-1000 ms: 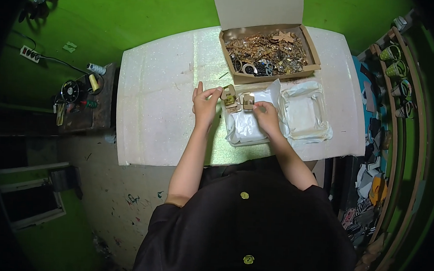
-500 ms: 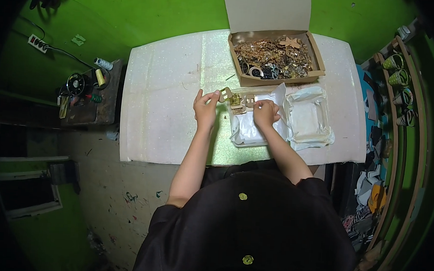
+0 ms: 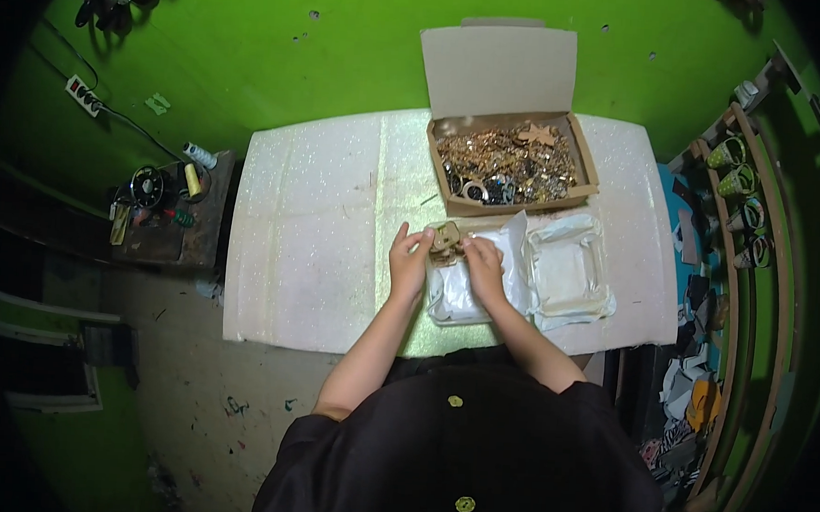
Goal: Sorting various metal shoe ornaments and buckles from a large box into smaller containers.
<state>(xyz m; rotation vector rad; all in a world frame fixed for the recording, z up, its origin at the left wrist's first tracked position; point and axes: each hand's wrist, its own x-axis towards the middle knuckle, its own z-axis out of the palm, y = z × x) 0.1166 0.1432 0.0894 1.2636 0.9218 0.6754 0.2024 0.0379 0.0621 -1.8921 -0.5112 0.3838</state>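
My left hand (image 3: 410,263) pinches a small tan buckle-like piece (image 3: 445,234) with square, rounded sides between thumb and fingertips. My right hand (image 3: 484,264) is closed close beside it, fingertips at another small tan buckle-like piece, mostly hidden by the fingers. Both hands are over a shallow tray (image 3: 454,295) lined with shiny white plastic, where a few small brownish pieces lie at its far left corner, partly covered by the hands. Next to it on the right is a second tray (image 3: 565,269) lined with crumpled whitish wrapping.
An open cardboard box (image 3: 522,206) full of mixed metallic and wooden trinkets stands at the table's far side, lid up against the green wall. A white sparkly cloth covers the table (image 3: 309,241). Thread spools (image 3: 200,156) sit on a side stand at left; a wooden rack (image 3: 752,274) is at right.
The two hands have come closer together, bringing their tan pieces next to each other over the tray. The whole view has shifted, so the table sits lower.
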